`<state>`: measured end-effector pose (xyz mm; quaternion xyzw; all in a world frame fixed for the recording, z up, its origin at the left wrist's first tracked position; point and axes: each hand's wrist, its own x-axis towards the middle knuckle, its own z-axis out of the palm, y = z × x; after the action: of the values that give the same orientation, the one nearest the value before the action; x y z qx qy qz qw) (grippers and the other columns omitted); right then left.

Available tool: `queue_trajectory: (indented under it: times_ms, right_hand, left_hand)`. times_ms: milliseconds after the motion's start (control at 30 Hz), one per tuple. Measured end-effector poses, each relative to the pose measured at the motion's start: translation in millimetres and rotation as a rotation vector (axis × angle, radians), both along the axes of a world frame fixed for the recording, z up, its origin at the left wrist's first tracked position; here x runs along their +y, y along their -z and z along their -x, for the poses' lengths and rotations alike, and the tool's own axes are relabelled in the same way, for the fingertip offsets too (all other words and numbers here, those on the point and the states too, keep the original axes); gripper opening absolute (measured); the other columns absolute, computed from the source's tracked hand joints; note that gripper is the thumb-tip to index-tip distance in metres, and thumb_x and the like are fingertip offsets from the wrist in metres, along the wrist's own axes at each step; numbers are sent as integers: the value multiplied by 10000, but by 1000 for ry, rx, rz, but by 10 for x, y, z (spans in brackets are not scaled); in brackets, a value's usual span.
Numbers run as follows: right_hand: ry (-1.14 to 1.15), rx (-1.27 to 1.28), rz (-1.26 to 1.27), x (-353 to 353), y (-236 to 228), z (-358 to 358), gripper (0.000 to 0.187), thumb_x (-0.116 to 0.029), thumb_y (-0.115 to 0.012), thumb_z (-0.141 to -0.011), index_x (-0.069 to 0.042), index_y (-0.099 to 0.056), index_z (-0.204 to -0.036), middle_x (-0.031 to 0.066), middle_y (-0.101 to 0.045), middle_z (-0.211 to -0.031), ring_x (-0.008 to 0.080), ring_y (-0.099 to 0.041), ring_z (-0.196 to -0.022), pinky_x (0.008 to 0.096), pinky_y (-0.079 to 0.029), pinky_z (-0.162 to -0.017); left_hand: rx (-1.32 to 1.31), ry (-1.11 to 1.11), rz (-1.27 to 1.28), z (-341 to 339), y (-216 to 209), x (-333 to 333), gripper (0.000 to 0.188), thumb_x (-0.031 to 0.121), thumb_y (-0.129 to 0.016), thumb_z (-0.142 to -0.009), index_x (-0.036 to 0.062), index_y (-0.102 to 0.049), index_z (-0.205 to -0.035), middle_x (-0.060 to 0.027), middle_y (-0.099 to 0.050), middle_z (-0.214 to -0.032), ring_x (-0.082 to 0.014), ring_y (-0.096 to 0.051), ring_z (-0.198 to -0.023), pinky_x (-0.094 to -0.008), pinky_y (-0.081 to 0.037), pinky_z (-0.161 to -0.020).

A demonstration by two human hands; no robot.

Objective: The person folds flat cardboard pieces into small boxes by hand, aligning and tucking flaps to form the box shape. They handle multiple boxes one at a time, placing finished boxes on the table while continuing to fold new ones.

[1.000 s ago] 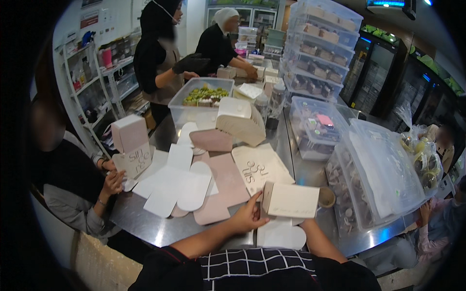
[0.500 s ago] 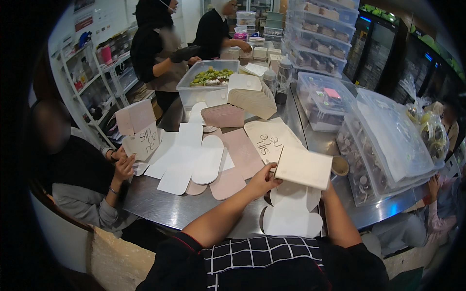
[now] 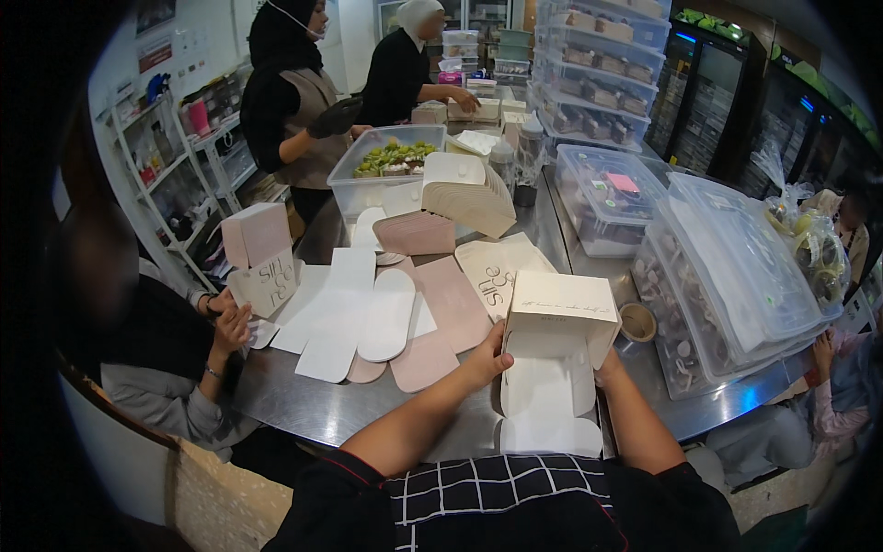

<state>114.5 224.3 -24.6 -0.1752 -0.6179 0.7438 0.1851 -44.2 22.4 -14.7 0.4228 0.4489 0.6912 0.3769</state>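
A cream cardboard box point(image 3: 563, 317), partly folded up, is held between my two hands over the near side of the table. Its front panel carries a thin line of script, and a long white flap point(image 3: 552, 419) hangs toward me. My left hand point(image 3: 487, 359) grips the box's left side, with the thumb in front. At the right side my right hand point(image 3: 608, 370) holds the box too, its fingers mostly hidden behind the panel. Flat white box blanks point(image 3: 340, 313) and pink ones point(image 3: 451, 299) lie to the left, and a cream printed blank point(image 3: 492, 262) lies just beyond.
Stacked folded blanks point(image 3: 469, 198) stand before a clear tub of green-topped pastries point(image 3: 345, 175). Plastic tubs point(image 3: 713, 304) and a tape roll point(image 3: 636, 323) are at right. A seated person point(image 3: 175, 340) at left holds a pink box point(image 3: 260, 230); two people work farther back.
The box has turned in my hands, so its script-marked front panel and interior now face me. My left hand has shifted slightly left and down along its side.
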Motion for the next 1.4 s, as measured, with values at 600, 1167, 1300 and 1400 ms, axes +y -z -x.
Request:
queue_trajectory:
  times_ms: [600,1167,1300,1400]
  right_hand:
    - [-29,258,13,-152,-199,-26,500,-294,-658,-892,-4,-494,-1265,79,-602,-1181,145,-573,-1056,302,-437,-931]
    - [-62,323,44,-194,-230,61,684,-408,-566,-944,-20,-281,-1431,29,-593,-958,93,-540,-915,220,-396,-849]
    - [-40,268,18,-169,-153,56,575,-310,-584,-948,-11,-359,-1384,14,-583,-971,82,-531,-910,219,-395,-833]
    - [-55,241,4,-154,-136,52,479,-206,-589,-945,0,-410,-1339,16,-584,-979,87,-537,-907,221,-408,-837]
  left_hand:
    - [-22,40,-39,28,-306,-134,978,721,-478,-839,-44,-293,-1420,-153,-446,-1373,-229,-406,-1289,-362,-295,-1090]
    - [-312,-216,178,-20,-429,-64,509,84,-527,-917,-25,-333,-1374,-147,-547,-1238,-197,-550,-1128,-336,-423,-986]
    - [-296,-259,187,-19,-406,-71,511,55,-507,-899,-25,-334,-1372,-144,-531,-1246,-198,-540,-1130,-338,-421,-988]
    - [-299,-279,181,-9,-371,-67,503,64,-512,-895,-46,-327,-1349,-150,-547,-1202,-190,-558,-1079,-323,-438,-948]
